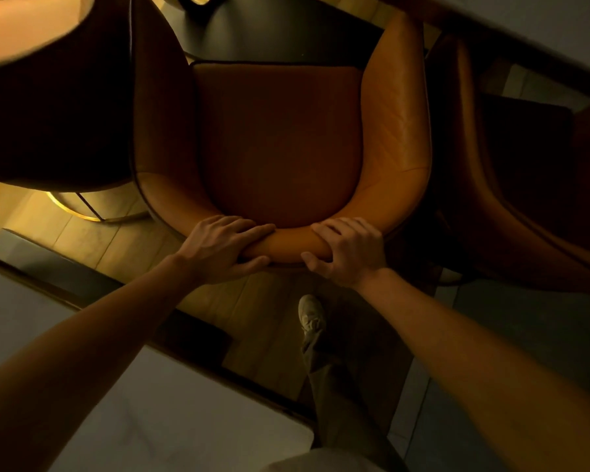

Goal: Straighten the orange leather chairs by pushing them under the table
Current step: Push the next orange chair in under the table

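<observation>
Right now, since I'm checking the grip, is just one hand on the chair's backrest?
No, the left hand and the right hand both grip the backrest of the orange chair.

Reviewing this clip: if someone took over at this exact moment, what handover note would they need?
Left hand: grips the backrest top of the middle chair.
Right hand: grips the same rim beside it.
Middle chair: faces the table; its whole seat shows, front edge at the table's edge.
Done: chair held, roughly square to the table.
Left: push it under, then check the left chair and right chair, both too dim to judge.
</observation>
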